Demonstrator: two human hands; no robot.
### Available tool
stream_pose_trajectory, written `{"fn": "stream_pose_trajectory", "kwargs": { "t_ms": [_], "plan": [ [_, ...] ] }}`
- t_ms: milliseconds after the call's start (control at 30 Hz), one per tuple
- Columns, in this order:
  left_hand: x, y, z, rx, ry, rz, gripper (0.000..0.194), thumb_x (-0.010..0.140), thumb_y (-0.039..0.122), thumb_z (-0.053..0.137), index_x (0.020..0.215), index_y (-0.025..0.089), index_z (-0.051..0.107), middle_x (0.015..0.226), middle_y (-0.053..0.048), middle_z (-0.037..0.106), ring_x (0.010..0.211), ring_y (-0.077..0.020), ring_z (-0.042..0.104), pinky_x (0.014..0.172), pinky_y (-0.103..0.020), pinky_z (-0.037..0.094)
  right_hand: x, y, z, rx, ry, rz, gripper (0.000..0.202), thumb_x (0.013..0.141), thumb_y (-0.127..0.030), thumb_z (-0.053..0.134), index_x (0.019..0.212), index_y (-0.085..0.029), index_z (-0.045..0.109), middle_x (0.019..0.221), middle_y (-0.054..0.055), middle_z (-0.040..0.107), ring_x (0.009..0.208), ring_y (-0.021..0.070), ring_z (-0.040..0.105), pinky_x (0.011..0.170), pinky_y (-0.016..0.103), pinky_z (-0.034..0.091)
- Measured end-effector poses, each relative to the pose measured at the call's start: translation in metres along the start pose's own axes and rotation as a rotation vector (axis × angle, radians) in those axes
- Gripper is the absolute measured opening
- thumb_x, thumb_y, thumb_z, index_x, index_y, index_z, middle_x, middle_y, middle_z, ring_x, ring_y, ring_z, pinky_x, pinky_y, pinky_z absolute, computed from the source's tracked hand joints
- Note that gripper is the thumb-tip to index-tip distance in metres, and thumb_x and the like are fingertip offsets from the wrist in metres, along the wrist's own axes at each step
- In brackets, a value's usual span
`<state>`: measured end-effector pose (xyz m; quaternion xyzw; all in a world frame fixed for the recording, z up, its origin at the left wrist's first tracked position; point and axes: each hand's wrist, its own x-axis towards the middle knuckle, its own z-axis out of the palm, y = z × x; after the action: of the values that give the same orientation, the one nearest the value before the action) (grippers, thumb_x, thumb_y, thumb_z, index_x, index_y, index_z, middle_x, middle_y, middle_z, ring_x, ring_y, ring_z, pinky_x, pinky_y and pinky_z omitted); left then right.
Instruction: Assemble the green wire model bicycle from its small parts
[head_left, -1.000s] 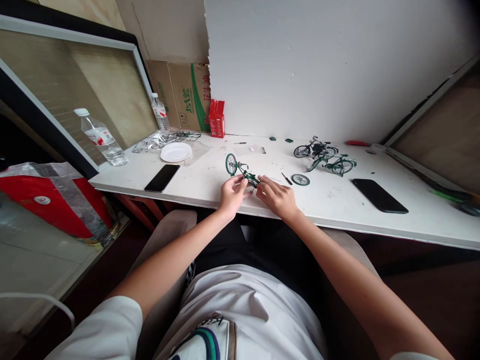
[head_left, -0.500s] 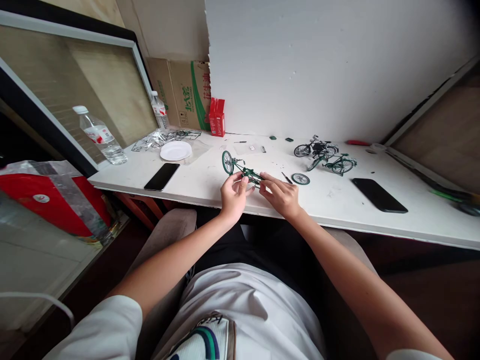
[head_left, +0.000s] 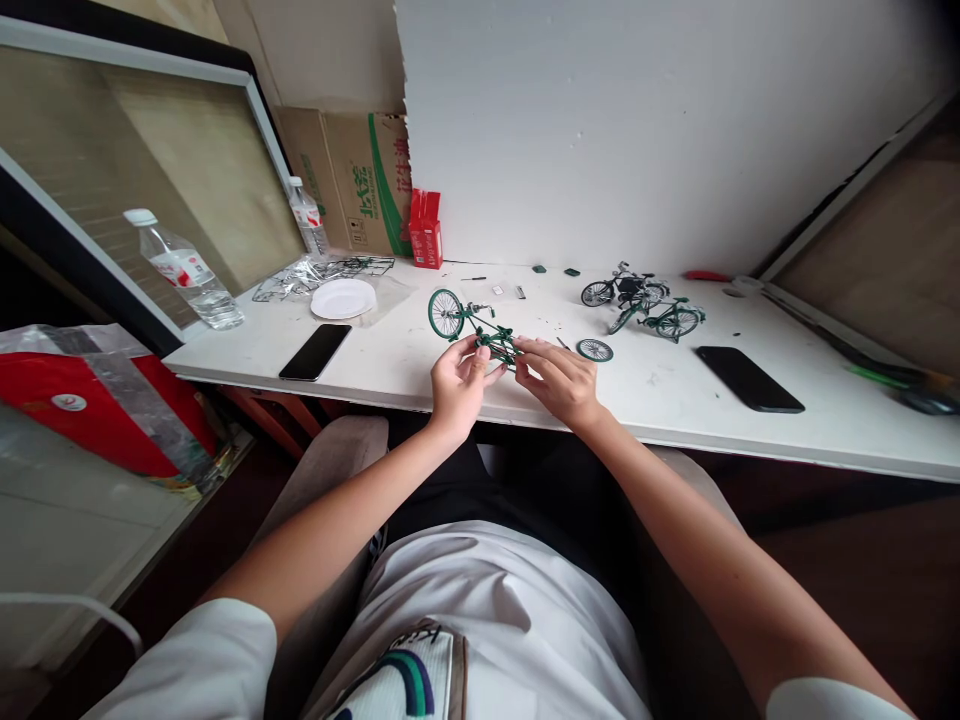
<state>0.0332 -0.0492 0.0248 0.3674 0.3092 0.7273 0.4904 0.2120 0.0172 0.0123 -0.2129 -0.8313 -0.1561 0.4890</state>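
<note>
Both hands hold a green model bicycle [head_left: 489, 336] above the table's front edge. One spoked wheel shows at its left end, beyond the fingers. My left hand [head_left: 457, 388] pinches the middle of the frame between thumb and fingers. At the other end, the fingers of my right hand [head_left: 562, 380] are closed on the frame and partly hide it. A loose green wheel [head_left: 595, 350] lies flat on the table just past my right hand. Beyond it stand a finished-looking green model bicycle [head_left: 664, 318] and a black one [head_left: 619, 287].
A phone [head_left: 316, 352] lies left of the hands, another phone [head_left: 750, 379] right. Behind are a white plate [head_left: 343, 298], part frames [head_left: 360, 266], a small red box [head_left: 426, 230] and a carton [head_left: 352, 180]. Water bottles [head_left: 187, 270] stand at left. Tiny parts [head_left: 520, 292] lie near the wall.
The held bicycle has turned, so its wheel now faces the camera more fully. Both hands keep their grip. The whole view has shifted slightly.
</note>
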Motion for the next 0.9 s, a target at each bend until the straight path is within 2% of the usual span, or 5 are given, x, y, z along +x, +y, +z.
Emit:
{"fn": "stream_pose_trajectory", "kwargs": {
  "t_ms": [200, 433, 600, 800, 900],
  "plan": [
    [0.005, 0.001, -0.004, 0.007, 0.001, 0.005, 0.061, 0.075, 0.055, 0.094, 0.113, 0.016, 0.067, 0.118, -0.011, 0.072, 0.124, -0.0333, 0.071, 0.107, -0.054, 0.062, 0.000, -0.001, 0.001, 0.023, 0.021, -0.044, 0.021, 0.098, -0.013, 0.069, 0.113, -0.027, 0.075, 0.124, 0.005, 0.082, 0.112, 0.0237, 0.081, 0.103, 0.040, 0.068],
    [0.002, -0.001, -0.004, 0.042, 0.000, -0.032, 0.060, 0.078, 0.055, 0.092, 0.118, 0.017, 0.067, 0.118, -0.011, 0.072, 0.125, -0.0331, 0.071, 0.112, -0.057, 0.058, 0.004, -0.006, -0.003, 0.108, 0.003, 0.100, 0.013, 0.098, -0.019, 0.067, 0.107, -0.027, 0.072, 0.110, 0.008, 0.083, 0.115, 0.0280, 0.079, 0.097, 0.046, 0.067],
    [0.003, -0.001, -0.007, 0.044, 0.033, -0.071, 0.056, 0.080, 0.050, 0.092, 0.118, 0.016, 0.069, 0.119, -0.012, 0.073, 0.120, -0.0316, 0.074, 0.109, -0.054, 0.060, 0.007, -0.010, -0.007, 0.107, 0.040, 0.199, 0.023, 0.099, -0.023, 0.062, 0.120, -0.025, 0.071, 0.106, 0.011, 0.079, 0.109, 0.0331, 0.074, 0.094, 0.054, 0.061],
    [0.004, 0.001, -0.011, 0.065, 0.064, -0.134, 0.054, 0.079, 0.050, 0.092, 0.115, 0.015, 0.071, 0.117, -0.013, 0.075, 0.108, -0.0275, 0.077, 0.105, -0.051, 0.062, 0.005, -0.005, -0.006, 0.100, -0.155, 0.101, 0.029, 0.104, -0.026, 0.061, 0.131, -0.026, 0.071, 0.110, 0.010, 0.078, 0.104, 0.0289, 0.070, 0.092, 0.048, 0.061],
    [0.002, 0.003, -0.011, 0.072, 0.047, -0.169, 0.052, 0.078, 0.048, 0.093, 0.112, 0.016, 0.071, 0.117, -0.012, 0.076, 0.106, -0.0271, 0.078, 0.105, -0.051, 0.061, 0.003, -0.006, -0.003, 0.071, -0.155, 0.068, 0.029, 0.106, -0.022, 0.058, 0.132, -0.026, 0.071, 0.107, 0.010, 0.078, 0.103, 0.0276, 0.070, 0.088, 0.044, 0.061]
  ]
}}
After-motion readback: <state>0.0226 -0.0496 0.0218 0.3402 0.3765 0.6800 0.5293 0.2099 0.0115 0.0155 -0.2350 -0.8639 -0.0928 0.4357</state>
